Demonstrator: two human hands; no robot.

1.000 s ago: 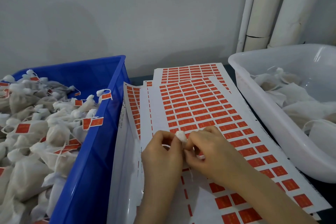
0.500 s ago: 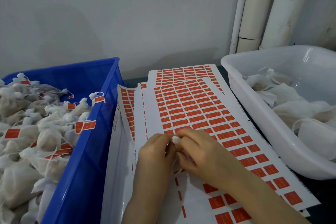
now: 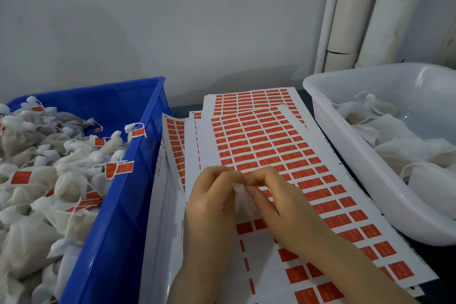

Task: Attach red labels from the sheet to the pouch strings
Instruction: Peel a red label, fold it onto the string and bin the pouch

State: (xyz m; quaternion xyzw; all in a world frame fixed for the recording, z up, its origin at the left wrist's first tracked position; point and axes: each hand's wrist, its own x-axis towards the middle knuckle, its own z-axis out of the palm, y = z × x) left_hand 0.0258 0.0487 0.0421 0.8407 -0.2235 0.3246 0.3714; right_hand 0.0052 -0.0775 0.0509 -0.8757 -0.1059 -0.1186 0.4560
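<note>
Pinching a white pouch [image 3: 243,201] between them, your left hand [image 3: 209,202] and right hand [image 3: 283,207] meet over the label sheet [image 3: 207,153] at six o'clock. Print on its red labels [image 3: 308,183] is too small to read.

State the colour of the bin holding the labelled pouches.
The bin is blue, seen best in head view.

A small packing workshop, shown by a blue plastic crate [image 3: 123,205] heaped with tagged white fabric pouches [image 3: 37,234], a translucent white plastic tub [image 3: 357,160] and stacked sheets of red labels [image 3: 271,145].
</note>
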